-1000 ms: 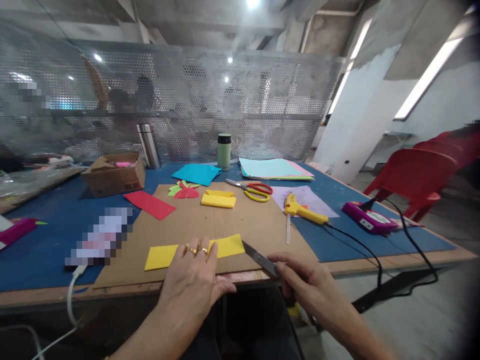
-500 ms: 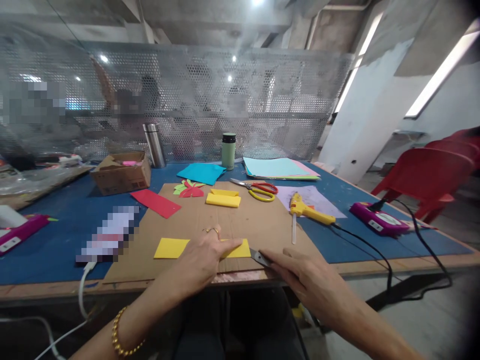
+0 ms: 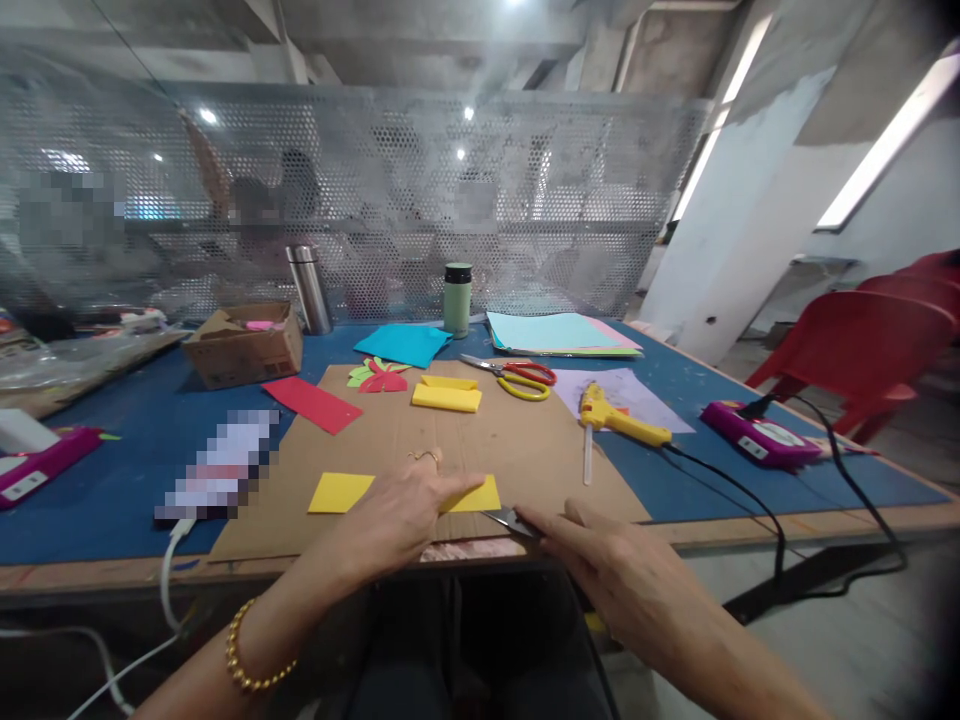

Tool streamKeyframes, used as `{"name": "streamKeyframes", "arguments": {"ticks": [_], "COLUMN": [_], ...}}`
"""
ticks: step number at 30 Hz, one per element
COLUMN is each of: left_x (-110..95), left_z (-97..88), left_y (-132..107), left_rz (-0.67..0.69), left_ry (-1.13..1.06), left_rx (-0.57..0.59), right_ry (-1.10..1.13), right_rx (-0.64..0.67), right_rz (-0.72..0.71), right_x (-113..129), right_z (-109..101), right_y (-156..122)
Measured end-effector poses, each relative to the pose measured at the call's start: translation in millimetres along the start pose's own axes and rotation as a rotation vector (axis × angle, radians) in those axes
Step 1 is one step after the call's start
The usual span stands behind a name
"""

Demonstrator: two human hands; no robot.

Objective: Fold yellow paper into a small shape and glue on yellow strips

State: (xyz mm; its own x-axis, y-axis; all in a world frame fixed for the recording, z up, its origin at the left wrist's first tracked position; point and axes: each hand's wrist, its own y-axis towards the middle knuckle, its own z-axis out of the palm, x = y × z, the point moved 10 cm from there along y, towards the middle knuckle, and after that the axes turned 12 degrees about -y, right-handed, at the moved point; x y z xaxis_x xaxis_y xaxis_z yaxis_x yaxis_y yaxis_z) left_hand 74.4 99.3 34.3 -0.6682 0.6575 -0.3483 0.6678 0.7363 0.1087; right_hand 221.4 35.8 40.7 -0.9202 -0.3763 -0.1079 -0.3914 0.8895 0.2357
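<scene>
My left hand (image 3: 401, 505) lies flat, fingers together, pressing down on a yellow paper strip (image 3: 341, 492) on the brown cardboard sheet (image 3: 517, 445). My right hand (image 3: 600, 555) grips a small cutter knife (image 3: 506, 520), its blade tip at the strip's right end near the cardboard's front edge. A gold bracelet sits on my left wrist and a ring on a finger.
Behind lie folded yellow paper (image 3: 446, 397), a red and green paper flower (image 3: 379, 377), a red strip (image 3: 311, 404), scissors (image 3: 517, 378), a yellow glue gun (image 3: 619, 420) with black cable, a cardboard box (image 3: 241, 345), two flasks (image 3: 457, 300), paper sheets (image 3: 559, 335) and a red chair (image 3: 855, 350).
My left hand has slid right along the yellow strip and turned flat on it. The knife blade has dropped to the strip's right end.
</scene>
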Motion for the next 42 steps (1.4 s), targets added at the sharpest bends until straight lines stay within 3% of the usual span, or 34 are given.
{"name": "streamKeyframes", "arguments": {"ticks": [16, 20, 24, 28, 30, 35, 39, 42], "left_x": [-0.5, 1.3, 19.6, 34.5, 35.1, 11.8, -6.5, -5.2], "left_z": [-1.7, -15.9, -34.8, -17.4, -9.3, 9.7, 6.8, 2.7], "left_y": [0.4, -8.8, -37.3, -63.5, -69.6, -67.1, -62.7, -58.8], "left_rz": [-0.003, 0.028, 0.028, 0.027, 0.02, 0.046, 0.083, 0.051], "left_ry": [-0.041, -0.121, -0.159, -0.081, -0.047, 0.041, 0.088, 0.098], "left_rx": [0.014, -0.052, -0.154, -0.07, -0.091, -0.104, -0.151, -0.137], "right_ry": [-0.088, -0.092, -0.128, -0.155, -0.162, -0.193, -0.202, -0.212], "right_rx": [-0.031, -0.057, -0.089, -0.096, -0.118, -0.167, -0.172, -0.201], "right_rz": [-0.056, -0.056, -0.054, -0.078, -0.093, -0.091, -0.094, -0.083], "right_x": [23.1, 28.4, 29.0, 31.3, 32.3, 30.6, 32.5, 32.1], "right_z": [2.5, 2.4, 1.0, 1.4, 0.4, -4.5, -6.5, -7.7], "right_y": [5.4, 12.1, 9.8, 7.3, 6.3, 4.2, 3.8, 0.2]}}
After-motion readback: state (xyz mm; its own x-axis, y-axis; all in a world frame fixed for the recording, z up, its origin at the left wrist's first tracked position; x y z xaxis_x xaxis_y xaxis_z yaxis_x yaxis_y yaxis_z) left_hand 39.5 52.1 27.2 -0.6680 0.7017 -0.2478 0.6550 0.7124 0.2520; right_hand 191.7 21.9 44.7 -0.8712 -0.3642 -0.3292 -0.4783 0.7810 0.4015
